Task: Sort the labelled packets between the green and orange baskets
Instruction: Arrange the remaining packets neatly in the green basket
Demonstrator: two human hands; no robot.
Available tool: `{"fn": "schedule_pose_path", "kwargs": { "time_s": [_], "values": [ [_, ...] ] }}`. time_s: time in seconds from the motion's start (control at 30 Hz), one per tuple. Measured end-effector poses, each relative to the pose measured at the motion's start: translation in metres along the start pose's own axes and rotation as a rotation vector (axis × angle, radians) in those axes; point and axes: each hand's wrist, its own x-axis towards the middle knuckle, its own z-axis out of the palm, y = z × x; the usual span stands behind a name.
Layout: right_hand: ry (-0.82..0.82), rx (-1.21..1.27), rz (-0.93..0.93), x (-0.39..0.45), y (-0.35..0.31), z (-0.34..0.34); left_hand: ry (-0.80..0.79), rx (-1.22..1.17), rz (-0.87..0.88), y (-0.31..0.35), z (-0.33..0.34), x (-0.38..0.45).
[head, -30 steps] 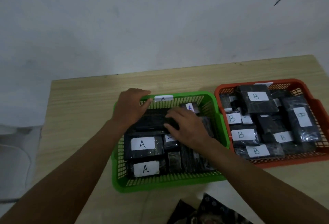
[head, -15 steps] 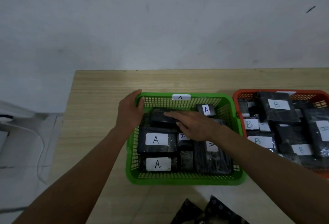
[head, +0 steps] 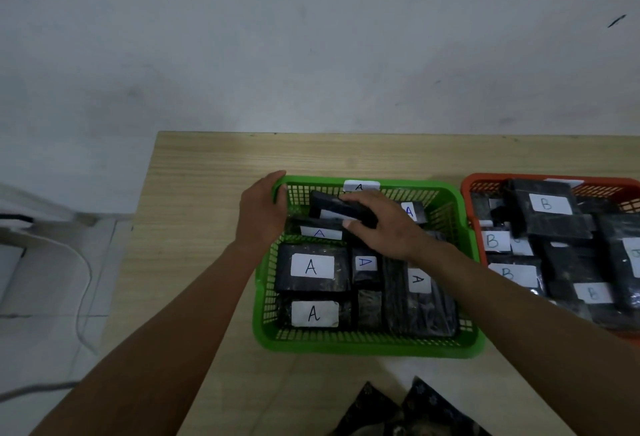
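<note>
A green basket [head: 367, 343] stands mid-table, tagged A on its far rim and filled with several black packets carrying white A labels. My right hand [head: 381, 224] grips a black packet [head: 332, 208] at the basket's far left, tilted up off the others with its label edge showing underneath. My left hand [head: 263, 210] holds the basket's far-left corner from outside, thumb over the rim. The orange basket [head: 472, 189] stands to the right, partly cut by the frame, and holds several black packets labelled B.
The wooden table [head: 207, 227] ends at a grey wall behind and drops to a tiled floor on the left, where a white cable [head: 83, 293] lies. Dark patterned cloth [head: 408, 411] shows at the near edge.
My right hand has curled round the far-left packet and tipped it up, uncovering another A label beneath. My left hand stays on the basket corner. The camera view shifted left.
</note>
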Motion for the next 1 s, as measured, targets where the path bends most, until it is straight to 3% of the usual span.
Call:
{"fn": "schedule_pose_path", "kwargs": {
  "time_s": [0.13, 0.37, 0.63, 0.87, 1.0],
  "values": [
    [-0.075, -0.137, -0.013, 0.001, 0.004, 0.001, -0.001, -0.013, -0.016, -0.001, 0.0, 0.0],
    [-0.001, 0.136, 0.003, -0.002, 0.0, 0.005, -0.004, -0.034, -0.035, 0.001, -0.001, 0.0],
    [0.241, -0.392, -0.368, 0.0, 0.006, 0.018, 0.02, -0.082, -0.047, 0.001, 0.0, -0.001],
    [0.371, -0.208, -0.357, -0.029, 0.009, 0.015, 0.006, -0.074, -0.046, 0.0, -0.001, 0.0],
    [0.276, 0.047, -0.212, -0.033, -0.013, 0.002, -0.01, -0.163, -0.093, 0.0, -0.002, 0.001]
  ]
}}
